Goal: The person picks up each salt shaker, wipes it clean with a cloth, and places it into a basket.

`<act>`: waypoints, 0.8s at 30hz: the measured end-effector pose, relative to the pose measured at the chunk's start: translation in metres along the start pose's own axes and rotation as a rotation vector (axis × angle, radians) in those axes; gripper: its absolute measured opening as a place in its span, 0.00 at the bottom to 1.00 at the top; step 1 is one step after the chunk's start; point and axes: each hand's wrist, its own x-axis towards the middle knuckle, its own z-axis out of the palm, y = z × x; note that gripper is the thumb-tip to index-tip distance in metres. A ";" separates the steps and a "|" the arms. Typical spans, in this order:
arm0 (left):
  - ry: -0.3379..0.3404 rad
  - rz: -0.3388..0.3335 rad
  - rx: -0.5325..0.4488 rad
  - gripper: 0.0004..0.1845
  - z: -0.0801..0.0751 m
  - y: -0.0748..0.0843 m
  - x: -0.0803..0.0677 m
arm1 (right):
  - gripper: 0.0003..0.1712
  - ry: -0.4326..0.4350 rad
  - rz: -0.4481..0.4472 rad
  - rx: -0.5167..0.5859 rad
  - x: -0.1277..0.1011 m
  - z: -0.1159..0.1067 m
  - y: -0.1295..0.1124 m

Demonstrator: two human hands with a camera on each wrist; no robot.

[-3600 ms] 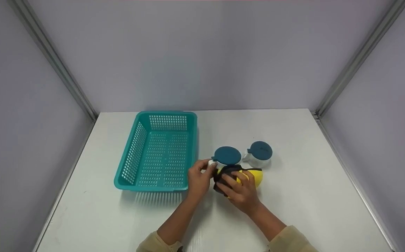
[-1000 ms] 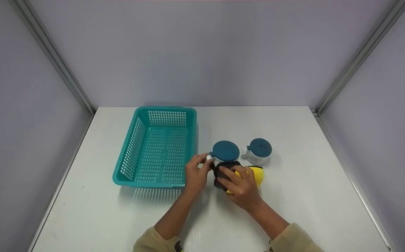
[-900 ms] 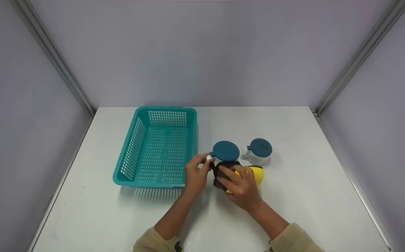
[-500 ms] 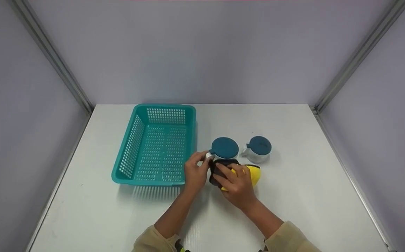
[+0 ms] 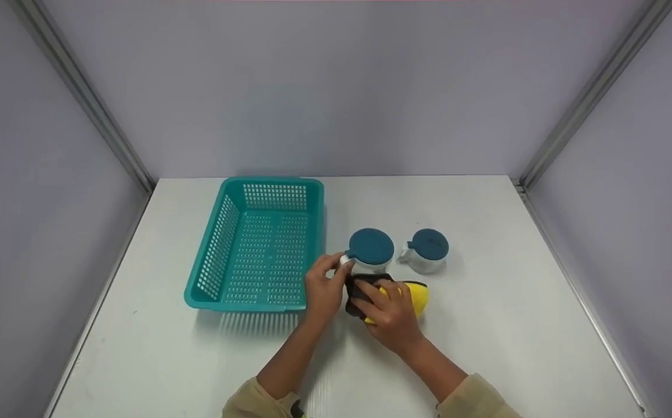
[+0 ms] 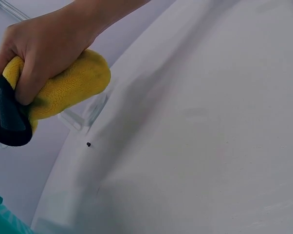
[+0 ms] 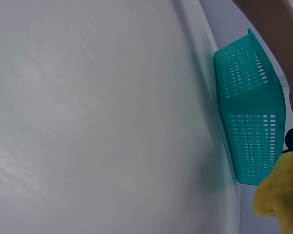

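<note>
In the head view, my left hand (image 5: 323, 285) pinches the white handle (image 5: 345, 260) of a clear jar (image 5: 371, 267) with a round dark-teal lid (image 5: 372, 246). My right hand (image 5: 393, 313) holds a folded yellow and dark-grey cloth (image 5: 418, 297) at the jar's near side. The cloth hides the jar's lower part. In the left wrist view, the right hand's fingers curl over the fuzzy yellow cloth (image 6: 71, 90). The right wrist view catches only a corner of the cloth (image 7: 278, 192). A second, smaller lidded jar (image 5: 427, 264) stands upright to the right, apart from both hands.
A teal perforated plastic basket (image 5: 317, 232) stands left of the jars, close to my left hand, with nothing visible inside. All of it rests on a white table (image 5: 521, 325). Grey panels (image 5: 336, 87) enclose the back and both sides.
The cloth and right hand have shifted slightly left and nearer to me, so more of the clear jar body shows below its lid. The left hand keeps hold of the handle.
</note>
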 end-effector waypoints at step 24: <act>-0.020 0.002 0.004 0.07 0.000 -0.003 -0.004 | 0.15 0.038 0.021 0.042 0.000 -0.007 -0.001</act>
